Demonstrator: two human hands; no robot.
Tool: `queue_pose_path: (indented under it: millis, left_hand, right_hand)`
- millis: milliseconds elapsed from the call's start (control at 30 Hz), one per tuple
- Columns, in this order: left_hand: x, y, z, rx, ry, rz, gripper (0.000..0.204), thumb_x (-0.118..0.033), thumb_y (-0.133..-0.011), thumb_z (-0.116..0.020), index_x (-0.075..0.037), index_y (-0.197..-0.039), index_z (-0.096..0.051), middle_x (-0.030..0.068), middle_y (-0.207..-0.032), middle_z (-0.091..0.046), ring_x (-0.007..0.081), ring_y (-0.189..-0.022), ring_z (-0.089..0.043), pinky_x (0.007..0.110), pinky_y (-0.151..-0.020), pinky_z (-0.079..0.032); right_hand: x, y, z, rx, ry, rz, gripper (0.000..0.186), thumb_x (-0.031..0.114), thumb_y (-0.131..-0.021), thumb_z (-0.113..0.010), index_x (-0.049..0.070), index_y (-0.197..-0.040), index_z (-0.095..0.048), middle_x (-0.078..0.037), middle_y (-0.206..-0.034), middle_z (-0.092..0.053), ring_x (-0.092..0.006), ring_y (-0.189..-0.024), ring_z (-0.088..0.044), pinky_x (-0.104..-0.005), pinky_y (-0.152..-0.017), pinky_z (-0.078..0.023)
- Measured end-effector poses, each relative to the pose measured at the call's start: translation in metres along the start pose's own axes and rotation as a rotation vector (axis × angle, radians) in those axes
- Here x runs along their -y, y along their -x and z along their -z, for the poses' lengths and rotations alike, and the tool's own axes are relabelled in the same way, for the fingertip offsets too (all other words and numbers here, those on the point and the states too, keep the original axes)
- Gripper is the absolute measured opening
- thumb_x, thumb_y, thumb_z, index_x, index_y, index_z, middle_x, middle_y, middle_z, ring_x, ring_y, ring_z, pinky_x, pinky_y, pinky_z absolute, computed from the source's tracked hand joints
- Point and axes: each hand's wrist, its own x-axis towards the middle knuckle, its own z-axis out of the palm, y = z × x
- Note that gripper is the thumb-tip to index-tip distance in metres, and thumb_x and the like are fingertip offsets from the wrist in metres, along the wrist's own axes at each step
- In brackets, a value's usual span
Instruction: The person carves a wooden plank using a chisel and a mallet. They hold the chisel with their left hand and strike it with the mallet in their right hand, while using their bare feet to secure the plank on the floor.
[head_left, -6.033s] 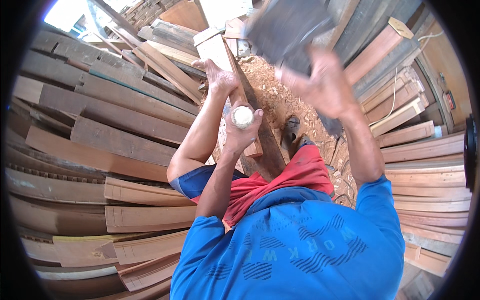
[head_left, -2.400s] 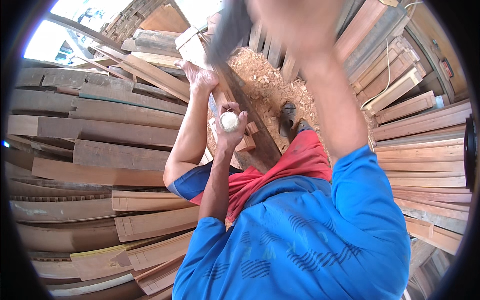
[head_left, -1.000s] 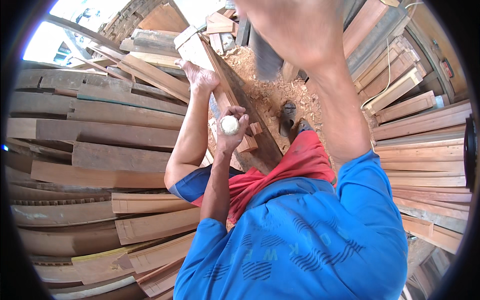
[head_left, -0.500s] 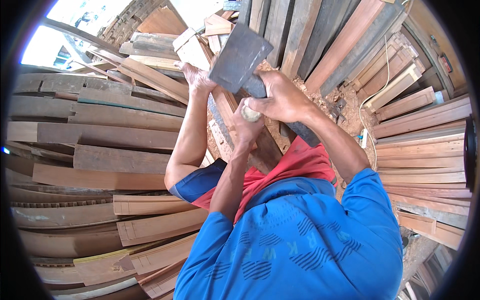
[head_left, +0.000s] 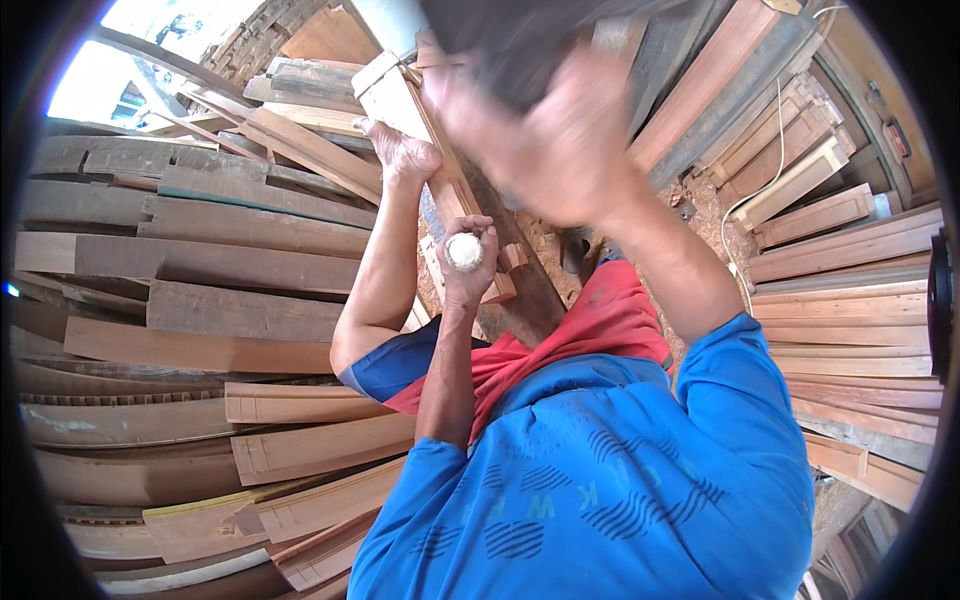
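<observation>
My left hand [head_left: 472, 287] is wrapped round an upright chisel, seen from above by the round, pale, worn end of its handle [head_left: 464, 252]; the blade is hidden. Below it lies a long light-brown timber piece [head_left: 452, 200], cut to shape at its near end. Up to the right, my right hand [head_left: 575, 150] grips a mallet with a dark, blocky head [head_left: 510, 40], raised and smeared by motion. The mallet is apart from the chisel. My bare left foot [head_left: 402, 155] presses at the timber's left side.
Stacked boards [head_left: 240, 265] fill the left side. Long dark and reddish beams [head_left: 700, 85] stretch away at the far right, and more planks [head_left: 850, 310] are piled at the right. A pale cable [head_left: 778, 150] runs beside wood shavings [head_left: 715, 200] on the ground.
The mallet and my right hand have swung up, toward the camera, away from the chisel. My left hand, with the chisel, has shifted slightly left and nearer to me.
</observation>
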Motion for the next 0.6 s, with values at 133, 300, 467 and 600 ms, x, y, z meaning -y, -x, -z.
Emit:
queue_pose_path:
  millis: [133,300,467,600]
  left_hand:
    - [0.017,0.012,0.013,0.020,-0.053,0.053,0.021,-0.003,-0.092,-0.070,-0.002,-0.113,-0.065,0.0028,-0.094,-0.069,0.0108,-0.088,-0.064,0.027,-0.073,-0.052]
    - [0.040,0.009,0.005,0.061,-0.080,-0.056,0.016,-0.004,-0.095,-0.067,0.000,-0.111,-0.065,0.0031,-0.089,-0.067,0.0083,-0.077,-0.062,0.026,-0.069,-0.052]
    - [0.019,-0.019,-0.016,-0.329,-0.012,-0.026,0.013,-0.004,-0.094,-0.070,0.001,-0.105,-0.063,0.0039,-0.094,-0.068,0.0096,-0.084,-0.064,0.025,-0.075,-0.053]
    - [0.028,-0.021,-0.004,-0.262,-0.043,-0.048,0.018,-0.003,-0.089,-0.072,0.001,-0.104,-0.063,0.0052,-0.097,-0.068,0.0114,-0.086,-0.065,0.027,-0.078,-0.053]
  right_hand:
    - [-0.039,0.077,-0.027,0.939,0.465,-0.238,0.028,0.018,-0.087,-0.072,0.002,-0.109,-0.065,-0.019,-0.084,-0.073,-0.0360,-0.076,-0.073,-0.0472,-0.070,-0.060]
    - [-0.046,0.096,-0.019,0.772,0.301,-0.468,0.036,0.014,-0.084,-0.074,0.002,-0.117,-0.064,-0.023,-0.092,-0.072,-0.0403,-0.087,-0.072,-0.0493,-0.080,-0.057]
    - [-0.029,0.071,-0.010,0.436,0.053,-0.363,0.044,0.015,-0.083,-0.075,-0.003,-0.121,-0.062,-0.024,-0.085,-0.069,-0.0407,-0.082,-0.071,-0.0485,-0.074,-0.054]
    - [-0.007,0.057,-0.003,0.336,0.009,-0.256,0.043,0.018,-0.083,-0.076,0.003,-0.121,-0.062,-0.021,-0.068,-0.063,-0.0413,-0.067,-0.067,-0.0496,-0.062,-0.050]
